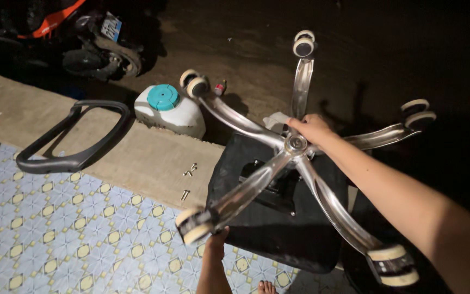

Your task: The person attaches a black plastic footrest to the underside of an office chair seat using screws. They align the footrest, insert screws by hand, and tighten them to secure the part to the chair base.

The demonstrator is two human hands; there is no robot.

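Jug first: a white plastic jug (171,112) with a round teal cap sits on the far side of the concrete step, cap closed, so no telling what's inside. A small red-topped bottle (221,87) stands just right of it, too small to make out.

Centre of the scene is an upturned office chair. Its black seat (278,228) lies flat on the floor, with the five-arm chrome base (296,144) sticking up, shiny and curved, each arm ending in a black-and-cream twin caster. The right hand (311,128) is draped over the hub, fingers curled down around the far side of it, resting more than squeezing as far as I can tell. The left hand (217,242) comes up from the near edge, fingers closed against the underside of the nearest caster (194,224).

Left of that, a black plastic armrest loop (74,136) lies across the step. A few small metal screws (189,171) sit loose on the concrete. Near floor is blue and yellow patterned tile (55,234). A motorbike (77,38) is parked far left.
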